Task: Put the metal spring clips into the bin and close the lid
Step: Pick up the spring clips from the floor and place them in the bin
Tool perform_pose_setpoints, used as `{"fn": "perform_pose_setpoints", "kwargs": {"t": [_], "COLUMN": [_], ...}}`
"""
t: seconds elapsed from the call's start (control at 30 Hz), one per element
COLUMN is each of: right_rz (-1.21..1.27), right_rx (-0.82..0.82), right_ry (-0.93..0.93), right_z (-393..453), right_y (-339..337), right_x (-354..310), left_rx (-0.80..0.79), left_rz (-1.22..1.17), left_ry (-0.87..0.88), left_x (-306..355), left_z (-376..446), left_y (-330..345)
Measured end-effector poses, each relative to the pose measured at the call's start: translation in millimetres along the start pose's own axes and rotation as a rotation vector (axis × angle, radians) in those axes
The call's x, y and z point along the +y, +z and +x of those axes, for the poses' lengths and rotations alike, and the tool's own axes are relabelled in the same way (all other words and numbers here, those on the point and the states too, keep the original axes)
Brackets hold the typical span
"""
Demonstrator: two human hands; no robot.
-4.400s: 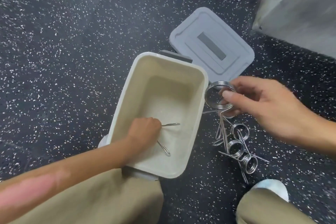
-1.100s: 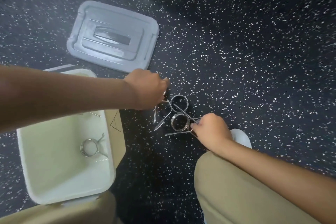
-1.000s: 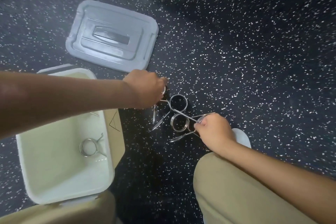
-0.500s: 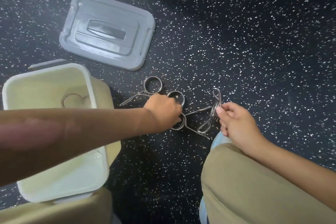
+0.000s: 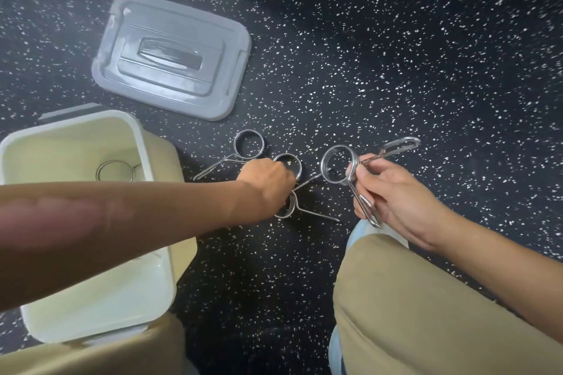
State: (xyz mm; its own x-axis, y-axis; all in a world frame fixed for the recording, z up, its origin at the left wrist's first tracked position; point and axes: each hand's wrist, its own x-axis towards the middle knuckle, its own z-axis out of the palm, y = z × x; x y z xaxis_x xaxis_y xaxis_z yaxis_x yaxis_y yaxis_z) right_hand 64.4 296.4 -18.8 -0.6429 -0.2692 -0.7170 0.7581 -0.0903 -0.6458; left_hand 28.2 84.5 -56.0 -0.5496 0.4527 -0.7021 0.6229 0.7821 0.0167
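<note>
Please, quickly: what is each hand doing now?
Left hand: closed on a clip lying on the floor.
Right hand: closed, holding a lifted clip.

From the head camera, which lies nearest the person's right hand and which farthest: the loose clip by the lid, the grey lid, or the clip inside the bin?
1. Loose clip on the floor, left of the right hand.
2. Grey lid, upper left.
3. Clip in the bin, far left.
</note>
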Motion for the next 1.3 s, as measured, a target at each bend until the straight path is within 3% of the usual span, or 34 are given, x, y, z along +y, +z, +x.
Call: {"fn": "perform_pose_setpoints", "kwargs": {"t": [0.27,0.47,0.73,0.87,1.1,1.3], "right_rz": [0.063,0.009,-0.436,-0.518,-0.615,-0.752], "right_rx": [-0.243,-0.347,-0.245,-0.234,-0.140,-0.115], "right_ry": [0.006,0.020,-0.032,-0.022,0.005,0.063], "right_z": [-11,-12,-7,-8,-2,3], "right_y": [9,22,66,88,120,144], "right_x": [-39,-56,-57,-56,-52,-48], "left_rx": [0.067,0.040,0.239,0.310,0.269,0.191], "left_rz": [0.076,0.143,0.025,-0.045,-0.156,-0.142], "left_ry": [0.100,0.081,0.000,-0.089,-0.235,-0.263], "left_x": [-35,-70,-115,-138,-168,-166], "left_z": [-49,-107,-181,-219,-280,-275], "left_y": [-47,-66,-57,-31,28,83]}}
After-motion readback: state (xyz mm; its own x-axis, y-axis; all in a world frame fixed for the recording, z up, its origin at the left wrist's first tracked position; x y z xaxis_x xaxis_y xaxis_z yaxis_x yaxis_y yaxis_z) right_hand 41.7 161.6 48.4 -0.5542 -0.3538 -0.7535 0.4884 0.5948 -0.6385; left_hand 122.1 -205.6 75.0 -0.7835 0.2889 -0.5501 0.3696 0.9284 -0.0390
